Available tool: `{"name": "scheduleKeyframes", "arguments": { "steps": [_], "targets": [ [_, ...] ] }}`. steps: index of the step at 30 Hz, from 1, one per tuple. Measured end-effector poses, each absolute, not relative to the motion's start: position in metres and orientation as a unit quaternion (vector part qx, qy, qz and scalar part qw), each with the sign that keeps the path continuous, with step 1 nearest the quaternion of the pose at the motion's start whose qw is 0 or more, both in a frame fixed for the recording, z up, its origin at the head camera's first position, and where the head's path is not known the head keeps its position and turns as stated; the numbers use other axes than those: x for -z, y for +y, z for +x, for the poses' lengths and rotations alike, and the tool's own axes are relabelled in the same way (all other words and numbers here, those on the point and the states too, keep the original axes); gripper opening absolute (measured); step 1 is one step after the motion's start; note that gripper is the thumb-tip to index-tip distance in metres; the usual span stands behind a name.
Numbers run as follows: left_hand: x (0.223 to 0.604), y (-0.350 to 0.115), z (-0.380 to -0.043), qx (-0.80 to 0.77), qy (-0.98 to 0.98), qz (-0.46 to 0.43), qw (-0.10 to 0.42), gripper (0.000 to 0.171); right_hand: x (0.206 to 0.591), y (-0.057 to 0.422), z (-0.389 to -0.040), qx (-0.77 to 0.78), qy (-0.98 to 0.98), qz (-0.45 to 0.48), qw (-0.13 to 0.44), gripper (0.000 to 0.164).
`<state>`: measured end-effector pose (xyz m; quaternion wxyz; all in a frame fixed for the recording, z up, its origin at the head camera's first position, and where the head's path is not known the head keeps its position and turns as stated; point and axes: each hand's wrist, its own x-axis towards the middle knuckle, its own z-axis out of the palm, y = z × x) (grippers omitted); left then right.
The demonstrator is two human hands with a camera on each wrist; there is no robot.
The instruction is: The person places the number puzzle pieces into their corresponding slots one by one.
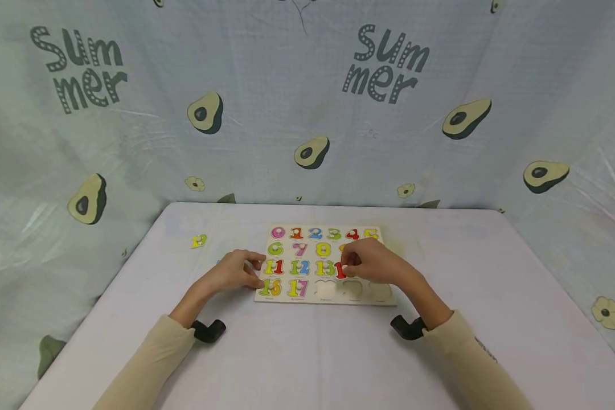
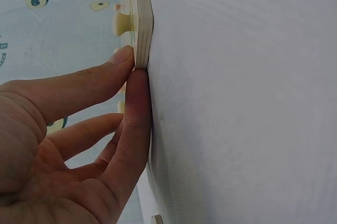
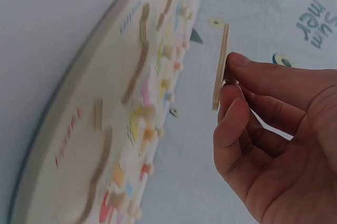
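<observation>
A wooden number puzzle board (image 1: 287, 300) lies on the table with rows of colourful knobbed number pieces. My left hand (image 1: 234, 269) pinches its left edge; the thumb (image 2: 108, 71) and a finger meet at the wood in the left wrist view. My right hand (image 1: 371, 260) holds a red number puzzle piece (image 1: 340, 271) by its knob over the third row, next to the green and yellow 13. From the right wrist, this piece (image 3: 221, 66) appears edge-on, raised off the board, and the curled fingers hide its knob.
Bare-wood recesses (image 1: 352, 290) show at the right of the board's bottom row. A loose yellow-green number piece (image 1: 199, 241) lies on the white-covered table (image 1: 307, 359), left of the board. A printed curtain (image 1: 266, 68) hangs behind the table.
</observation>
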<state>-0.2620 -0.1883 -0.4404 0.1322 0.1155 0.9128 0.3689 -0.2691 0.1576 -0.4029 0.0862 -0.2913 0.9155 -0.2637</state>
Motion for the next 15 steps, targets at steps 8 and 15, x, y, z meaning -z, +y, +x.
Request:
{"name": "scheduleKeyframes", "arguments": {
  "steps": [8, 15],
  "targets": [
    [0.442, -0.189, -0.263, -0.376, 0.910, 0.119, 0.131, 0.066, 0.415, 0.132, -0.271, 0.256, 0.909, -0.311, 0.109, 0.009],
    [0.440, -0.190, -0.264, -0.374, 0.910, 0.122, 0.133, 0.066, 0.424, 0.117, -0.271, 0.246, 0.910, -0.308, 0.125, 0.010]
  ]
}}
